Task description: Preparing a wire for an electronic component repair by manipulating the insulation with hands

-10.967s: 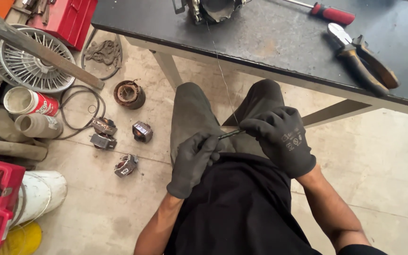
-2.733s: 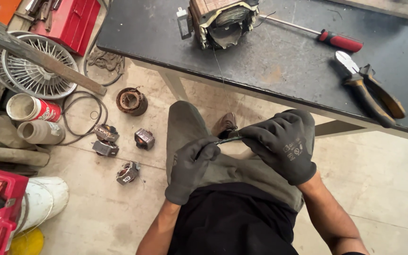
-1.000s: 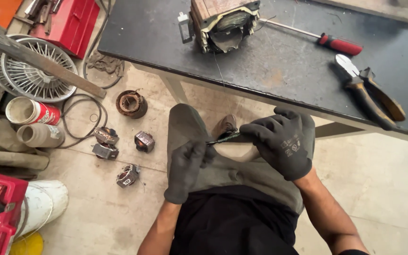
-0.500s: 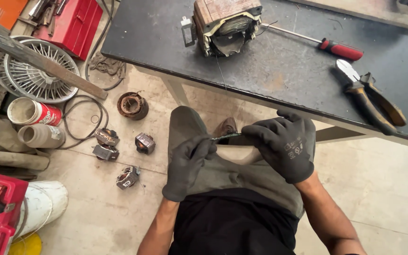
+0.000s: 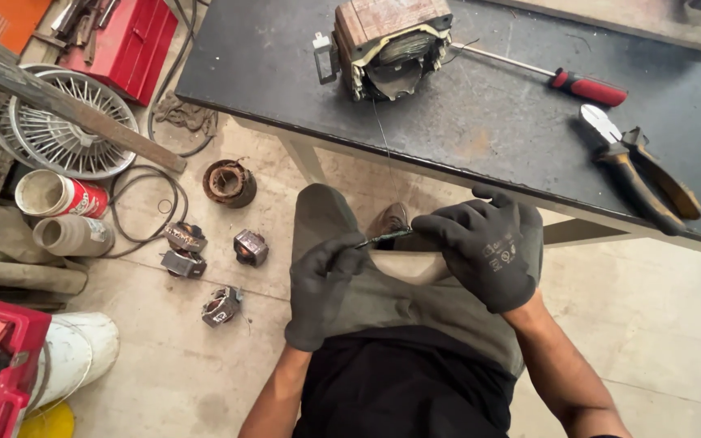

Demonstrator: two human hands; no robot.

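Dark table point(image 5: 480, 154), motor stator point(image 5: 391, 45) on top, thin wire point(image 5: 383, 142) down to lap. Left hand point(image 5: 322, 288) and right hand point(image 5: 492, 247), both gloved, pinched shut on dark thin sleeve point(image 5: 383, 238) above knees. Likely trouble: hard tug snapping wire, dragging stator off edge; sleeve slipping.
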